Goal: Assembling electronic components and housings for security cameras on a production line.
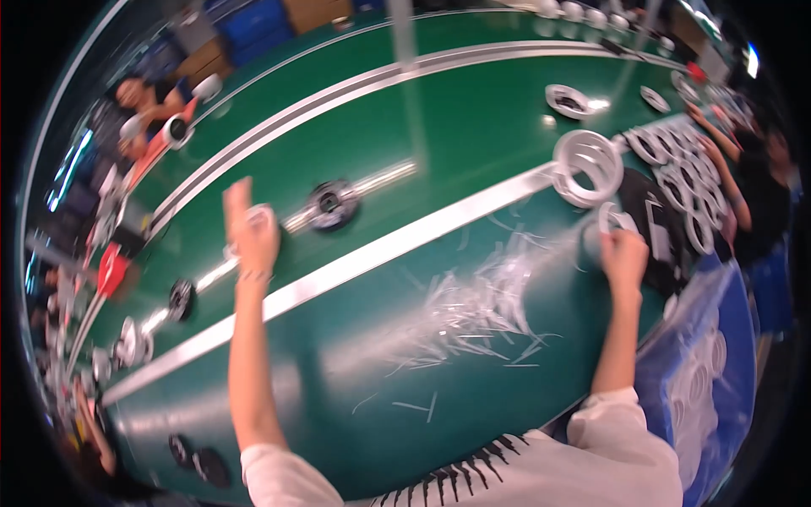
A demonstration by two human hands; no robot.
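My left hand (256, 241) is raised over the green conveyor belt, slightly blurred, with its fingers closed about a small white round part (263, 215). Just right of it, a black round part with a hollow centre (333, 205) lies on the belt. My right hand (623, 253) is over the right end of the green worktop, closed on a white ring (605, 218) whose curved edge shows above the fingers. Beyond that hand, a stack of large white rings (589, 169) rests at the metal rail. Thin clear plastic strips (481, 308) lie in a loose pile between my arms.
A white rail (405, 245) divides worktop from belt. To the right stand many white rings (676, 173), a black bag (646, 215) and a blue lined bin (731, 355). Black parts (199, 460) lie at lower left. Co-workers sit left and right.
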